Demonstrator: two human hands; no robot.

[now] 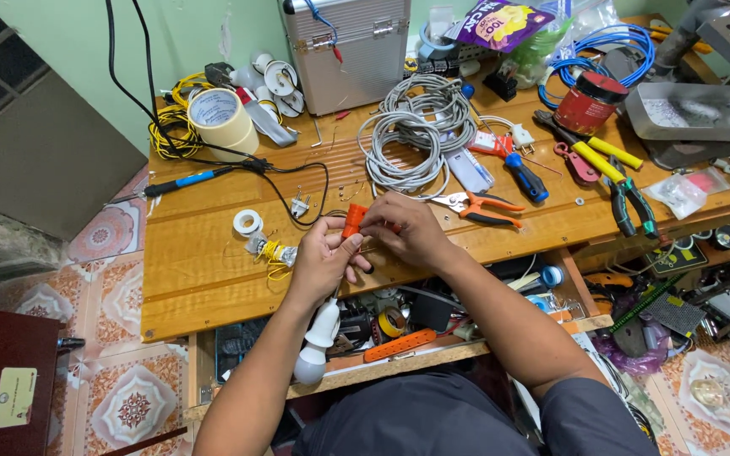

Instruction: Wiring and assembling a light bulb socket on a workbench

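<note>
**Both hands closed on a small orange part at the bench's front edge**

The orange part (354,221) sits between the two hands, just above the front edge of the wooden bench (204,270). The left hand (323,257) grips it from below, fingers curled round its lower end. The right hand (407,230) comes in from the right of the orange part, its fingertips pinched on the upper side. Neither hand is spread; both are closed narrowly on the piece.

Below the orange part, under the left wrist, a white bulb (314,350) hangs in front of the bench's lower shelf. Left of the orange part lie a bundle of yellow wire (274,253) and a small roll of white tape (247,222). Just right of it, beyond the right hand, lie orange-handled cutters (479,207). Behind it, farther back on the bench, is a coil of grey cable (416,135), and well to the back left a large roll of masking tape (223,120).
</note>
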